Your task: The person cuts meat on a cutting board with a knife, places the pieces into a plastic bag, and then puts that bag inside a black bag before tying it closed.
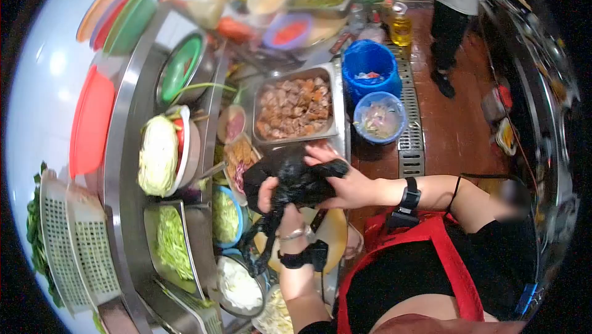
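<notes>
Both of my hands are on a black plastic bag, bunched above the counter. My left hand is closed on its near side, and loose black plastic trails down past the wrist. My right hand grips the far right side, its fingers partly covered by the plastic. What the bag contains, if anything, is hidden. Just beyond it is a steel tray of chopped meat. Below my hands, a round yellowish board is partly covered by my forearm.
Left of my hands stand a blue bowl of shredded vegetable, a bowl of white pieces, and a cabbage. A blue bin and a blue basket stand right of the counter. Another person stands farther back.
</notes>
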A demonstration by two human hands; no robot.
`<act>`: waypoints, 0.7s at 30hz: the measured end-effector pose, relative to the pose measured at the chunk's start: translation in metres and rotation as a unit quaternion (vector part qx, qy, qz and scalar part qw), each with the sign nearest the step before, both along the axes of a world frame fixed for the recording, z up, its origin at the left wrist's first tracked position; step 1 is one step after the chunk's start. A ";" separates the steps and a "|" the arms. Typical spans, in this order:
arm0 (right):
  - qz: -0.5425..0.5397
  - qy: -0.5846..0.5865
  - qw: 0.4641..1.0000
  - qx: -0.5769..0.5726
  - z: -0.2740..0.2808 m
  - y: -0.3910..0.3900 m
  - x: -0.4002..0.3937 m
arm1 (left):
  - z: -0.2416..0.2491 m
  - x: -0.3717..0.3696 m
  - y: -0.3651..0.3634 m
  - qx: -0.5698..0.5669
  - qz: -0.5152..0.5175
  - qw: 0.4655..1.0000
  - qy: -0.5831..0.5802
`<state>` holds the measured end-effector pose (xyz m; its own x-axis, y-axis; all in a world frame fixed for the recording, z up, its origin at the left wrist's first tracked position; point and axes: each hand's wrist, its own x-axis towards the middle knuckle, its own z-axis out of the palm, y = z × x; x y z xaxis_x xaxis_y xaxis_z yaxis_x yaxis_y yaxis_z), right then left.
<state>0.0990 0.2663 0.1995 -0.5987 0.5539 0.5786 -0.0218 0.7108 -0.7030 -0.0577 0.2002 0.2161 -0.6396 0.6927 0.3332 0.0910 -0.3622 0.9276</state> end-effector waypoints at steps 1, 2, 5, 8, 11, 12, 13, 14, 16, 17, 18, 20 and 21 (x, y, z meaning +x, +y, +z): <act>-0.044 0.007 0.999 -0.013 -0.003 -0.009 -0.001 | -0.001 0.014 0.000 0.008 0.000 0.997 0.074; -0.093 0.044 0.995 -0.017 -0.008 -0.011 0.003 | 0.004 0.025 -0.002 -0.014 -0.079 0.996 0.049; -0.224 0.051 0.973 -0.004 -0.005 -0.014 0.039 | -0.007 0.071 0.011 -0.077 -0.146 0.985 -0.042; -0.289 -0.069 0.954 0.046 -0.008 -0.003 0.085 | -0.041 0.101 0.034 -0.023 -0.226 0.967 0.118; -0.322 -0.078 0.943 0.020 -0.025 0.009 0.129 | -0.055 0.141 0.058 -0.125 -0.305 0.928 0.176; -0.331 -0.056 0.942 -0.024 -0.031 0.014 0.145 | -0.049 0.160 0.064 -0.105 -0.316 0.929 0.160; -0.339 -0.032 0.938 -0.068 -0.038 0.020 0.162 | -0.040 0.178 0.070 -0.115 -0.337 0.911 0.208; -0.335 -0.004 0.938 -0.087 -0.048 0.030 0.182 | -0.044 0.198 0.080 -0.078 -0.366 0.912 0.166; -0.332 0.070 0.918 -0.205 -0.057 0.045 0.218 | -0.055 0.227 0.101 -0.060 -0.432 0.887 0.151; -0.336 0.100 0.897 -0.268 -0.060 0.053 0.237 | -0.067 0.231 0.113 -0.092 -0.459 0.860 0.202; -0.334 0.117 0.883 -0.307 -0.061 0.063 0.258 | -0.070 0.245 0.125 -0.046 -0.425 0.848 0.313; -0.341 0.079 0.901 -0.255 -0.075 0.083 0.291 | -0.087 0.276 0.151 -0.014 -0.385 0.811 0.441; -0.337 0.068 0.915 -0.212 -0.068 0.093 0.307 | -0.089 0.295 0.161 -0.040 -0.366 0.798 0.477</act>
<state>0.4059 0.3589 0.1312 0.0234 0.9623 0.2709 0.2130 0.2599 -0.9418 0.2370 0.3607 0.1269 0.4647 0.8075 0.3633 0.5597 -0.5858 0.5862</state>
